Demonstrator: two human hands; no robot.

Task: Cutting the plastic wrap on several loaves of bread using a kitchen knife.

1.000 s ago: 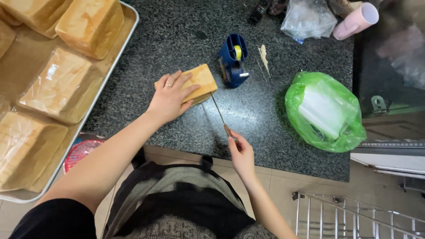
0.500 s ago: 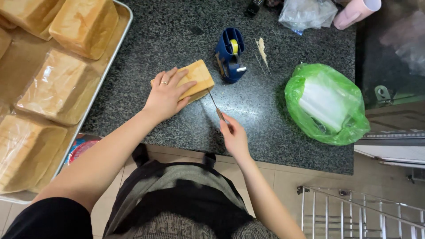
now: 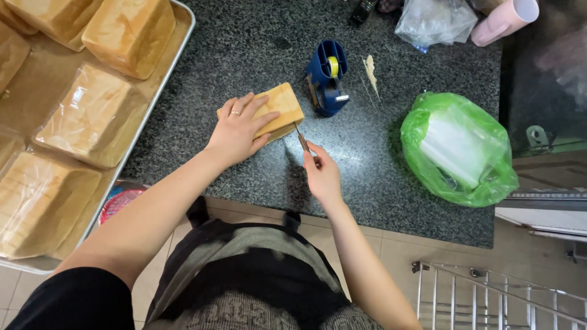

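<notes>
Golden bread loaf (image 3: 278,109) lies on the granite counter (image 3: 244,55), pressed flat under the left hand (image 3: 235,131) with fingers spread. Right hand (image 3: 323,174) grips a knife (image 3: 301,139) at the loaf's end, beside a blue tape dispenser (image 3: 327,76).

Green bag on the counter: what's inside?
Through the green bag a whitish stack of clear plastic shows, likely folded bags. Anything beneath that stack is hidden.
</notes>
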